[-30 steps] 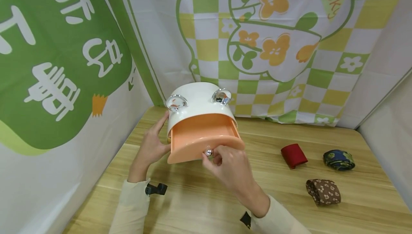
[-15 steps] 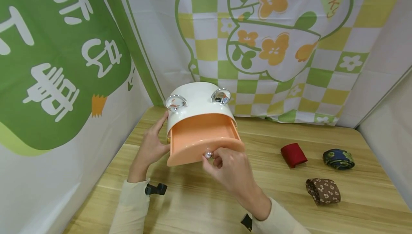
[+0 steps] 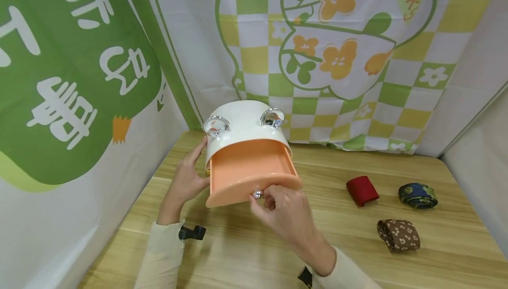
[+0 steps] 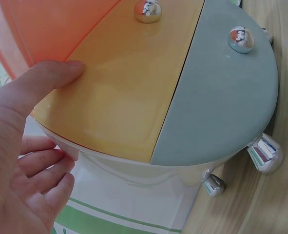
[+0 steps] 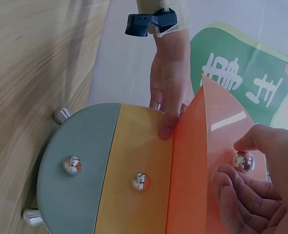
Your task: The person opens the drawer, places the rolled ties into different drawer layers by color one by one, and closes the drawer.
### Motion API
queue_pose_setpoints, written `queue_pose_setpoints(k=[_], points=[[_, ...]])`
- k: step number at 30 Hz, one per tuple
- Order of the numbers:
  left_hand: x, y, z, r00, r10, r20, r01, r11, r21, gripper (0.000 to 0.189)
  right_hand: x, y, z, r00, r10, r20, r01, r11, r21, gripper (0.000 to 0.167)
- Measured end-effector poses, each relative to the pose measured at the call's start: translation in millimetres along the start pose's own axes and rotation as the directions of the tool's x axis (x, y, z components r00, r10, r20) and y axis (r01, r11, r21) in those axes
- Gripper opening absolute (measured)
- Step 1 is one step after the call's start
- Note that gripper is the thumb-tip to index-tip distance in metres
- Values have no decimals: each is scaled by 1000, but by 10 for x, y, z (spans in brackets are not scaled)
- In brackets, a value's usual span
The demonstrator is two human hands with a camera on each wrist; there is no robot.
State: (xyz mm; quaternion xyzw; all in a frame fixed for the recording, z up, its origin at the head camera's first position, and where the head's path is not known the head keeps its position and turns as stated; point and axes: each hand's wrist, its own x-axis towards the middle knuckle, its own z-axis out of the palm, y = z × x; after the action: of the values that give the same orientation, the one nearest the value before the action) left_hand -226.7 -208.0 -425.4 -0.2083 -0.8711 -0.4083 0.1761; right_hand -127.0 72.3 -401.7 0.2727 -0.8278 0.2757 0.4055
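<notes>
A white rounded drawer cabinet with two shiny ear-like rings stands on the table. Its orange top drawer is pulled out, with nothing seen inside. My right hand pinches the silver knob of that drawer between thumb and fingers. At the cabinet's left side my left hand steadies it, thumb on the yellow drawer front and fingers round the side wall. Below the yellow front, a grey-green drawer front sits closed in the left wrist view.
On the right of the wooden table lie three rolled neckties: a red one, a navy floral one and a brown flowered one. A checked green-and-yellow curtain hangs close behind the cabinet.
The orange drawer has slid slightly further out toward me, drawn by my right hand on its knob. My left hand has stayed at the cabinet's side.
</notes>
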Motion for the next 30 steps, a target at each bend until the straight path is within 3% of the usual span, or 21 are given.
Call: queue_pose_setpoints(k=[30], points=[[6,29,-2,1000,-31,-3,31,1000,2,106,-194,33,-65,999,6,46,-7,1000,8,21]])
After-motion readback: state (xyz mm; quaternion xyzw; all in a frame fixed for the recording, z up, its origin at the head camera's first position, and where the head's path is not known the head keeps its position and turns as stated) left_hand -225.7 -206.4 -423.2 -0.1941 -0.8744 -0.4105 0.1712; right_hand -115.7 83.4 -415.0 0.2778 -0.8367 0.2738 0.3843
